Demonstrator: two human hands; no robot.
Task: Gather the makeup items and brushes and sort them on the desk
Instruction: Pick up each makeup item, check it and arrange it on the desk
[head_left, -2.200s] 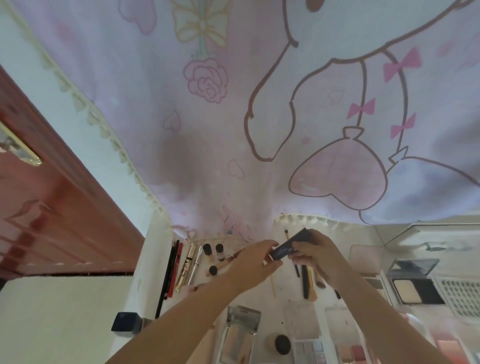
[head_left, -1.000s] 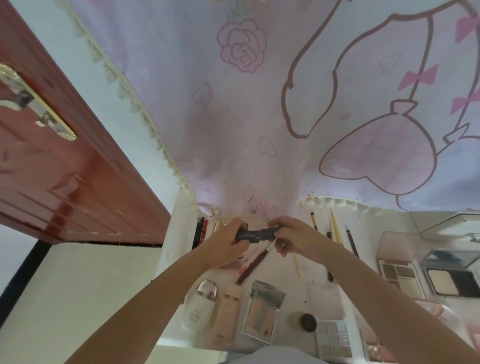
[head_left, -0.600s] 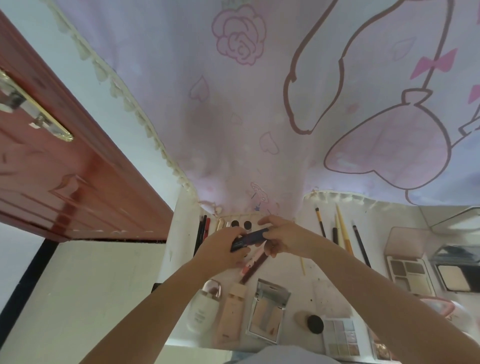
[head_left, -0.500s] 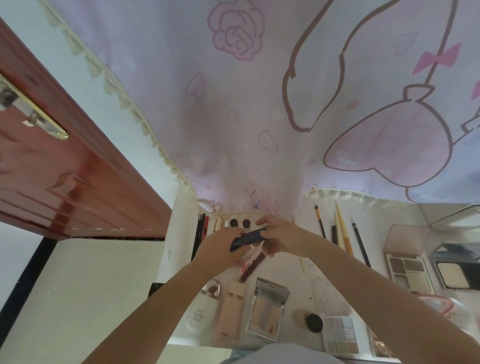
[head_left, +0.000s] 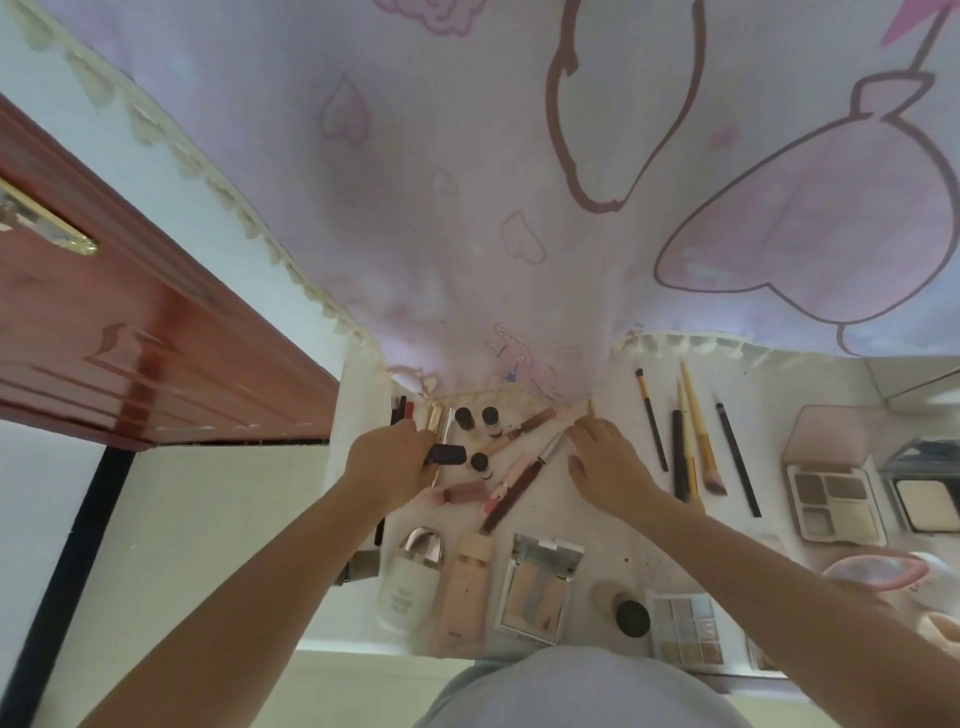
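1. The step in hand looks like placing: the left hand (head_left: 387, 462), left of the frame's centre, carries a short dark tube (head_left: 445, 454) toward the row of slim items at the back left of the bench (head_left: 613, 535).

2. The left grip is closed around the tube's left end; the rest sticks out past the fingers.

3. The tube's long axis runs nearly level across the frame, its free end pointing right toward the small dark-capped bottles (head_left: 478, 420). It lies just over the gold tubes (head_left: 439, 421); whether it already touches the bench I cannot tell.

4. The right hand (head_left: 605, 462) rests with fingers spread on the bench, holding nothing as far as shows, its fingertips beside a long dark-and-silver pencil (head_left: 522, 483) that runs diagonally from upper right to lower left.

5. The next move probably calls for turning the tube to lie parallel with the upright gold tubes, then letting go.

6. The loose lip items in the middle remain crossed and unsorted; the brushes (head_left: 693, 431) to the right already lie in a row.
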